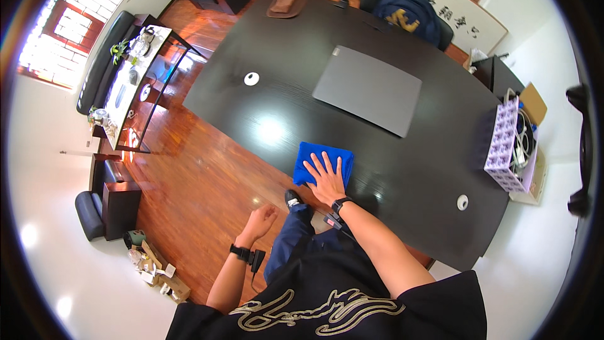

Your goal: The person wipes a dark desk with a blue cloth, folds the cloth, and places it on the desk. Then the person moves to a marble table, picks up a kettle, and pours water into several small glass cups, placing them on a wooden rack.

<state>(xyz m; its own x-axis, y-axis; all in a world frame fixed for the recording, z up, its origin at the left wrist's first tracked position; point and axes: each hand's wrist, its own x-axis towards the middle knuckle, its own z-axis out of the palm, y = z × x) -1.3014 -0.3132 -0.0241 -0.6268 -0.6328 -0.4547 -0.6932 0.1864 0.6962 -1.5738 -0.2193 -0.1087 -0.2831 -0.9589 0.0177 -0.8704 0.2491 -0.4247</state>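
Note:
My right hand lies spread, palm down, on a folded blue cloth near the close edge of the dark desk. Off to the left of the desk, my left hand hangs over the wooden floor with its fingers curled and nothing seen in them. Both wrists wear black straps with small devices. Beyond the cloth, a closed grey laptop rests on the desk top, apart from my hands.
A patterned box of cables stands at the desk's right end. Cable grommets are set in the top. A brown folded item on a mat lies at the far left corner. Behind the desk, a backpack sits on a chair.

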